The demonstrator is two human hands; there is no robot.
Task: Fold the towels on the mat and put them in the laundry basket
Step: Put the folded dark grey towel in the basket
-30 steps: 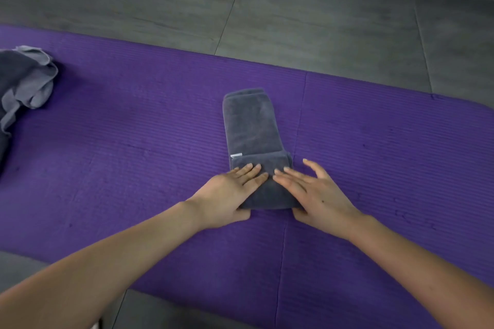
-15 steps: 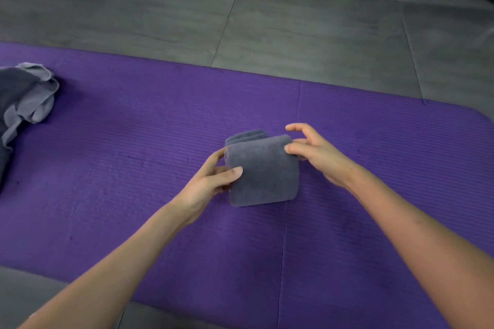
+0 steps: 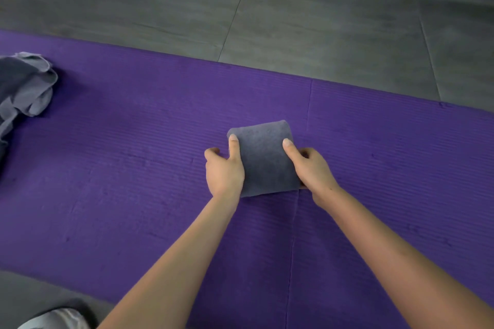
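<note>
A dark grey towel (image 3: 264,157), folded into a small square, lies at the middle of the purple mat (image 3: 133,168). My left hand (image 3: 223,168) grips its left edge, thumb on top and fingers curled beside it. My right hand (image 3: 311,168) grips the right edge the same way. A crumpled pile of grey towels (image 3: 22,91) lies at the mat's far left edge, partly cut off by the frame. No laundry basket is in view.
Grey tiled floor (image 3: 294,13) runs beyond the mat's far edge. A seam (image 3: 294,222) crosses the mat below the towel. A bit of light clothing (image 3: 53,319) shows at the bottom left corner.
The long towel was folded over away from me into a small square. My hands went from pressing flat on its near end to gripping both sides.
</note>
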